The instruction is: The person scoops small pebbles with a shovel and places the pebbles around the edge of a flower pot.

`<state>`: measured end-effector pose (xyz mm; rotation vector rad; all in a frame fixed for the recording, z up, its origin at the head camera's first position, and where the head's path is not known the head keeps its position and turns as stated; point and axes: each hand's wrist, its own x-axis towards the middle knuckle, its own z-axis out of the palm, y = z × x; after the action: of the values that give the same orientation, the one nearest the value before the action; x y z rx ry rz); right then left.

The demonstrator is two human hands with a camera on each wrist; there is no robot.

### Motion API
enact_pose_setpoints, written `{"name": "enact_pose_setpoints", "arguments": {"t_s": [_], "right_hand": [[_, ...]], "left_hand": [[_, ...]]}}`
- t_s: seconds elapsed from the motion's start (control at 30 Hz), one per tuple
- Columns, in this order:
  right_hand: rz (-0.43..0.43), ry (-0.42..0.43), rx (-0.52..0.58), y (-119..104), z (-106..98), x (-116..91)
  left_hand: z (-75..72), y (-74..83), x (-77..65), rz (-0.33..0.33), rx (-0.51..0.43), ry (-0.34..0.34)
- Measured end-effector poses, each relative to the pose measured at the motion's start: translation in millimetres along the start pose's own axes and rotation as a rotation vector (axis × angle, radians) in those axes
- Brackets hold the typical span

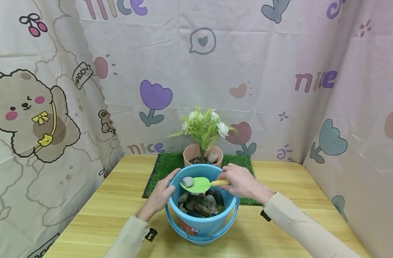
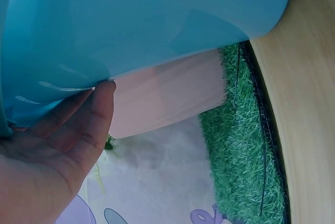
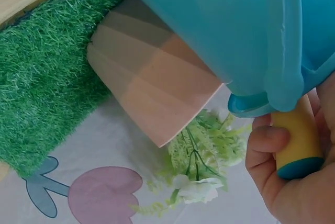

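A blue bucket with several dark and grey stones inside stands near the middle of the table. My left hand holds the bucket's left rim, its fingers against the outer wall in the left wrist view. Over the bucket's opening, my right hand grips the yellow handle of a small trowel with a green blade. A smooth grey stone lies on the blade's tip, above the other stones.
Behind the bucket, a pink flowerpot holds a plant with white flowers and a pale stone. The pot stands on a green turf mat on the wooden table. A patterned cloth hangs around the back and sides.
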<state>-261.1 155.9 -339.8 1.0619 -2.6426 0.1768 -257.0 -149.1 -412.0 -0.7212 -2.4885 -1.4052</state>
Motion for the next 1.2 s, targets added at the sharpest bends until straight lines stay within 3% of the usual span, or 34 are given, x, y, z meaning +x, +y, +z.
{"name": "enact_pose_setpoints", "arguments": {"t_s": [0.53,1.2], "right_hand": [[-0.018,0.114,-0.019,5,4,-8],[0.008,0.113,0.028,15,-14,-14]], "left_hand": [[-0.1,-0.6,-0.5,-0.007,-0.003,-0.002],[1.4,0.4,-0.5,-0.029,-0.025,-0.006]]}}
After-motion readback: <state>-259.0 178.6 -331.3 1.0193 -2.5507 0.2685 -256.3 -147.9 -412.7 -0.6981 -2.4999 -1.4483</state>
